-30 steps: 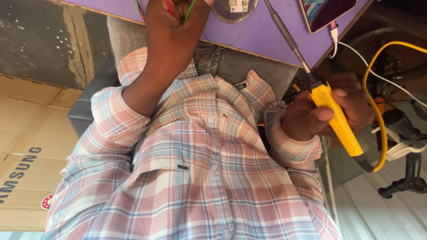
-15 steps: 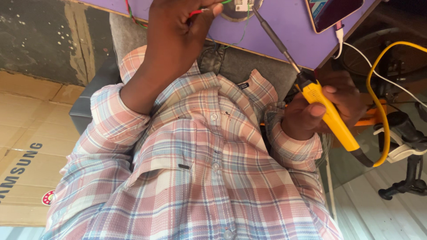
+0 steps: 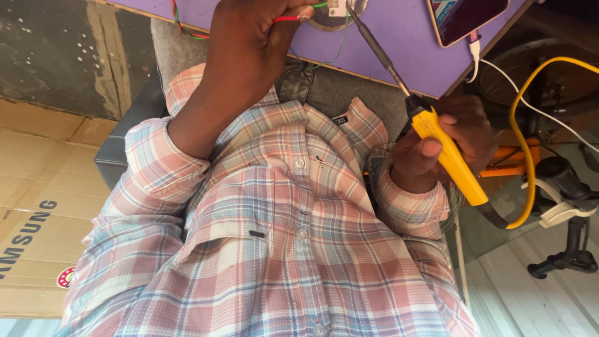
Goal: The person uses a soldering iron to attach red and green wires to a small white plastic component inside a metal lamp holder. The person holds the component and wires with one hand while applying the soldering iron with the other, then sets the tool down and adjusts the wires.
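My left hand [image 3: 249,50] reaches up to the purple tabletop [image 3: 399,43] and pinches a red wire [image 3: 286,18] between its fingertips; green wires [image 3: 187,31] trail beside it. Just right of those fingers a small circuit board on a round part [image 3: 334,14] lies at the top edge. My right hand [image 3: 437,146] grips a soldering iron by its yellow handle [image 3: 452,159]. The iron's dark shaft [image 3: 377,53] slants up and left, and its tip meets the small board.
A phone [image 3: 468,19] lies on the table's right corner with a white cable [image 3: 530,93] plugged in. The iron's yellow cord [image 3: 518,125] loops right. A black stand [image 3: 568,249] is at the right, flattened cardboard [image 3: 43,187] on the floor at left. My plaid shirt [image 3: 281,249] fills the foreground.
The iron's tip has swung left along the table to the small board. My left hand stayed at the wires, and its red wire now shows at the fingertips.
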